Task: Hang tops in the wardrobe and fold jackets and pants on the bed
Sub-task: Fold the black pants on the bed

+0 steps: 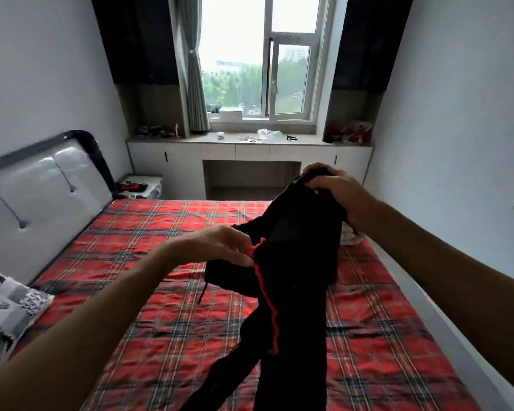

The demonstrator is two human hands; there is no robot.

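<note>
Black pants [297,277] with a red side stripe hang in the air above the bed [161,292], which has a red plaid sheet. My right hand [336,188] grips the top of the pants, held high at the right. My left hand [220,244] pinches the waistband edge lower down, near the red stripe. A black drawstring dangles below my left hand. The legs trail down toward the near edge of the bed. A small pale garment [350,237] lies on the bed behind the pants, mostly hidden.
A padded white headboard [42,185] stands at the left, with a grey patterned pillow [9,307] below it. A white desk with cabinets [250,152] runs under the window at the back. A small nightstand [143,185] sits by the bed's far corner.
</note>
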